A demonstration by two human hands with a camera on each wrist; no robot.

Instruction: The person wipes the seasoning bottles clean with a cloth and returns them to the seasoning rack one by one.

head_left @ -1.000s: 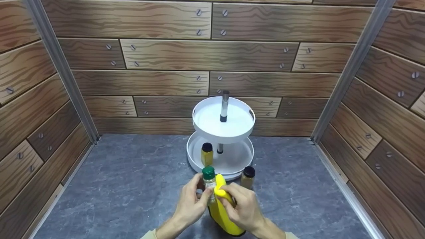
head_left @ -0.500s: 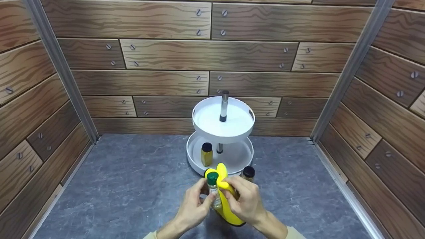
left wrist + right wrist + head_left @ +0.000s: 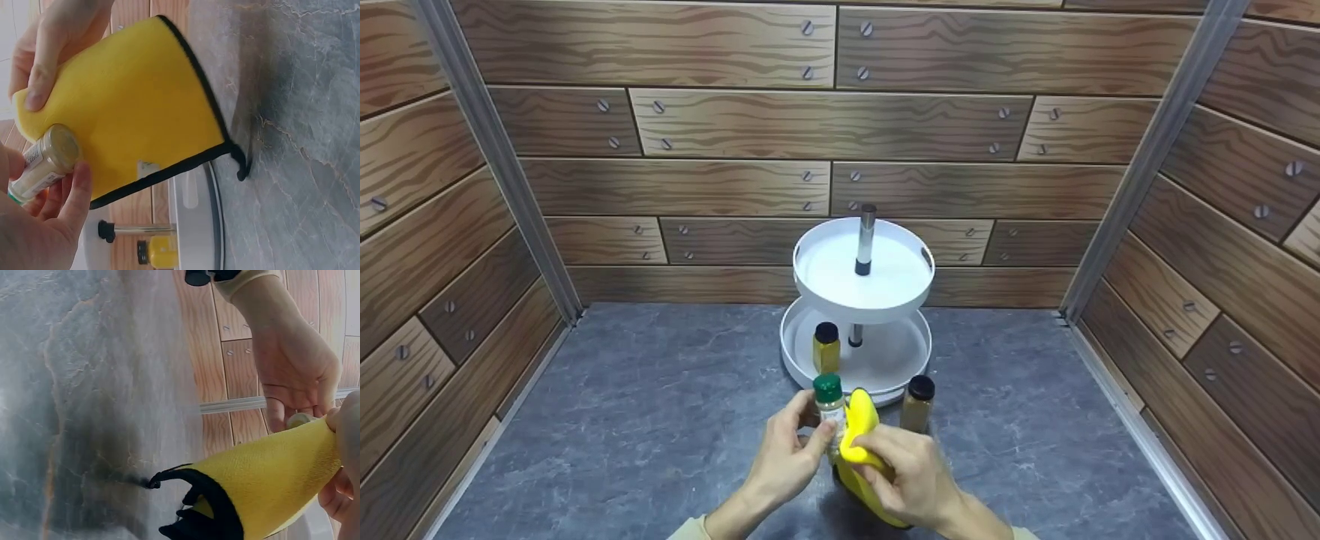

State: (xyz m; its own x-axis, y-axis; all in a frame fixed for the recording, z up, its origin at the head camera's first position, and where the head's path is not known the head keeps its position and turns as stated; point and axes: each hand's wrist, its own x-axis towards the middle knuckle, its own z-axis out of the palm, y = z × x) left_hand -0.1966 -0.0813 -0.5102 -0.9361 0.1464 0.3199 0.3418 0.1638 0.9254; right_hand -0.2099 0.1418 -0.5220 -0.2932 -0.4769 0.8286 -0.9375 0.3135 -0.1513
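Note:
My left hand (image 3: 787, 454) grips a small clear spice jar (image 3: 46, 163) with a green cap, tilted and held above the table. A yellow cloth (image 3: 135, 95) with black edging hangs from my right hand (image 3: 913, 472), which pinches it near its top. The cloth lies against the jar's side, and its lower part drapes down. In the left wrist view the jar's glass base shows, with part of a white label. My left fingers and the cloth cover much of the jar in the head view.
Behind the hands stands a white two-tier round stand (image 3: 877, 300) with a central post. On its lower tier is a black-capped yellow spice jar (image 3: 826, 354). Another black-capped jar (image 3: 916, 409) stands on the grey table (image 3: 675, 405), right of the cloth. Wood-patterned walls (image 3: 735, 124) enclose the table.
The cloth and right hand went up beside the jar, then came back down. The jar dipped slightly and rose again. Both hands keep their holds; the stand has not moved.

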